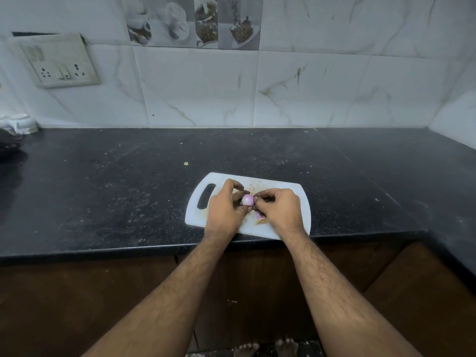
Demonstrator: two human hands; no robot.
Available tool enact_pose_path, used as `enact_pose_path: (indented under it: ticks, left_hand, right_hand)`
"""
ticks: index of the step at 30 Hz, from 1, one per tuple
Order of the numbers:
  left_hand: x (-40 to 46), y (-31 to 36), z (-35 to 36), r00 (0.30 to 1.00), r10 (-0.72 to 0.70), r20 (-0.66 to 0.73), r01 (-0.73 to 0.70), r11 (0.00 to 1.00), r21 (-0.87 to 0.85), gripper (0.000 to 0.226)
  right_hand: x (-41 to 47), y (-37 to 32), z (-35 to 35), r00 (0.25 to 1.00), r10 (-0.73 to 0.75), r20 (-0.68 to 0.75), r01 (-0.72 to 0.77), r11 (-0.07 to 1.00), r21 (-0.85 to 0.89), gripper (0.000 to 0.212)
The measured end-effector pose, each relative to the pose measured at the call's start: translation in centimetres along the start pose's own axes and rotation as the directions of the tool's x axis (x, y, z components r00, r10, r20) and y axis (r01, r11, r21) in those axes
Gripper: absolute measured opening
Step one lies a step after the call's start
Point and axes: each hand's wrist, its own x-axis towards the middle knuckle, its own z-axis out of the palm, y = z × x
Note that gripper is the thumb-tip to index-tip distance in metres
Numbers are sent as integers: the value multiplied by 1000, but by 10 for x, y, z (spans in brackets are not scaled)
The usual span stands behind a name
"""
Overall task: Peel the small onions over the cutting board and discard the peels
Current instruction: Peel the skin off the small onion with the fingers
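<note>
Onion (247, 199) in both hands, over board (296, 195)

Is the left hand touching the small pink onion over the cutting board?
Touching. The head view shows the left hand gripping the peeled onion with its fingertips, above the white cutting board.

Dim, cool, even light on my feed.
Wide-angle bending warps the wall tiles (195, 83) at the edges; corners look soft.

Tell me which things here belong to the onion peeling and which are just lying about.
Job: onion held by left hand and right hand; cutting board; peels.
Lying about: wall socket; white dish; scrap on counter.
</note>
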Motion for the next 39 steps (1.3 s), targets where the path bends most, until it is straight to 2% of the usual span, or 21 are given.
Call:
enact_pose_path:
  ticks: [7, 13, 18, 23, 26, 28, 31, 35, 39]
  left_hand:
    - [-1, -3, 3, 1000, -18, 4, 19, 996, -84, 35]
    - [-4, 2, 0, 999, -36, -20, 34, 997, -74, 43]
    - [-4, 1, 1, 997, -57, -47, 55, 997, -55, 45]
    - [-4, 0, 1, 998, -48, -46, 46, 998, -41, 42]
    - [-3, -2, 2, 999, -14, -38, 13, 1000, -26, 39]
    - [-3, -2, 1, 999, -10, -42, 8, 999, -49, 41]
    - [-2, -2, 0, 999, -1, -49, -2, 998, -61, 44]
    - [-2, -5, 0, 998, 25, -61, -28, 999, -41, 43]
    - [-3, -5, 0, 997, 47, -54, -50, 997, -56, 40]
  right_hand:
    - [-1, -4, 6, 998, 32, -53, -36, 996, -82, 11]
    - [0, -6, 9, 995, 54, -81, -65, 988, -139, 10]
    - [0, -5, 12, 990, 67, -124, -83, 988, -129, 9]
    - [2, -3, 9, 981, 122, -152, -117, 992, 40, 11]
    - [1, -2, 11, 980, 71, -183, -71, 997, 4, 29]
    - [0, -2, 14, 985, 24, -172, -39, 996, -85, 32]
    - [1, -1, 14, 984, -34, -176, 16, 994, -105, 7]
    - [-1, 1, 11, 996, -13, -89, 19, 998, 66, 17]
    - [-5, -2, 11, 998, -64, -9, 65, 996, 57, 16]
